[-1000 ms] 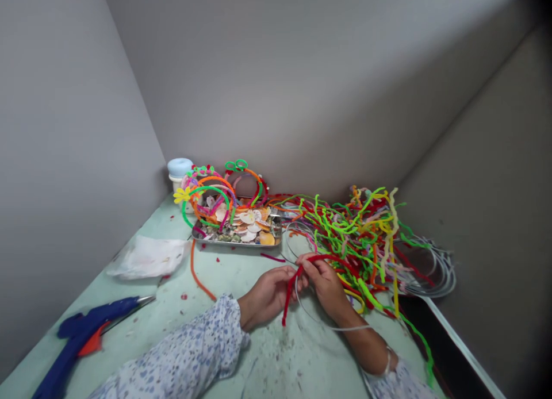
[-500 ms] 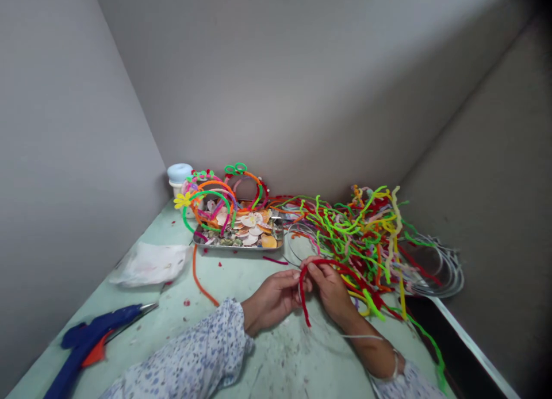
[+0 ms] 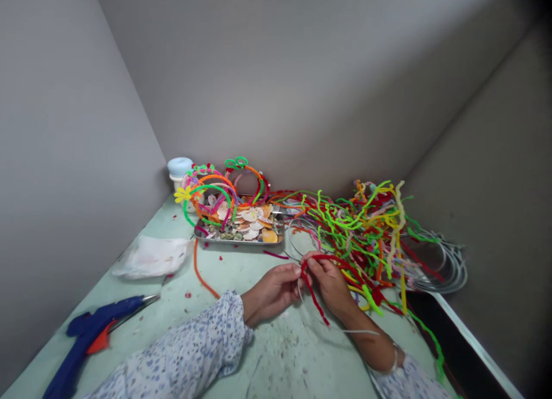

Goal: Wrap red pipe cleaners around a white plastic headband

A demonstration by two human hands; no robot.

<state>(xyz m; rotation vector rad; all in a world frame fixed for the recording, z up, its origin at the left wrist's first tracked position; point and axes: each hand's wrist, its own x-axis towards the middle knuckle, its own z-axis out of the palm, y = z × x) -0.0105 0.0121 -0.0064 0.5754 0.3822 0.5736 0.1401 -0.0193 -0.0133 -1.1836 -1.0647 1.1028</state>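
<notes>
A red pipe cleaner [image 3: 317, 302] is bent over between my two hands, one end hanging down toward the table and the rest running right over my right hand. My left hand [image 3: 276, 292] pinches it near the bend, together with a thin pale wire [image 3: 357, 332] that curves down and off to the right. With thumb and fingers, my right hand [image 3: 330, 281] grips the red pipe cleaner just beside the left fingertips. Close by on the right lies a tangled heap of coloured pipe cleaners [image 3: 345, 232].
A metal tray [image 3: 241, 242] of shells stands at the back, with pipe-cleaner headbands [image 3: 211, 186] on it. Behind it is a blue-lidded container [image 3: 180, 168]. A white plastic packet [image 3: 153, 256] and a blue glue gun [image 3: 103, 324] lie left. Coiled wire [image 3: 452, 272] sits right.
The hanging end of the red pipe cleaner has swung to the right and now slants. Both hands stay close together with their grip kept.
</notes>
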